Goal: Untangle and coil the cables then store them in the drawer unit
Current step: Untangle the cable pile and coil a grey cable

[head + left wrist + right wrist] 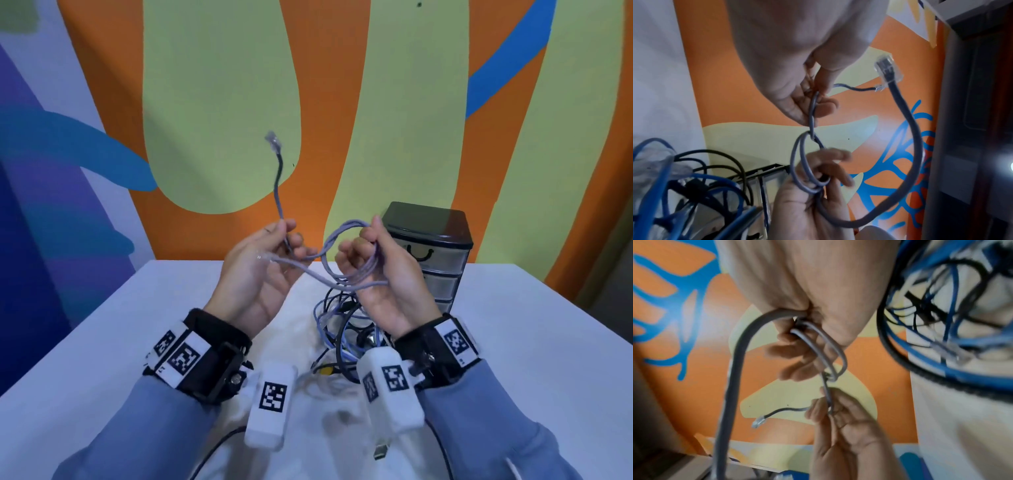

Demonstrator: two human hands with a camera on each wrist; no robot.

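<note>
A grey network cable stretches between both hands, raised above the table. My left hand pinches it below one clear plug, which sticks up; the pinch shows in the left wrist view. My right hand grips a few coiled loops of the same cable. The other plug lies across my left palm. A tangle of blue and black cables sits on the table under my hands. The black-topped drawer unit stands behind my right hand, drawers closed.
The white table stands against a painted orange and green wall. A white fluffy mat lies beneath the tangle. The tangle hangs close to my right wrist.
</note>
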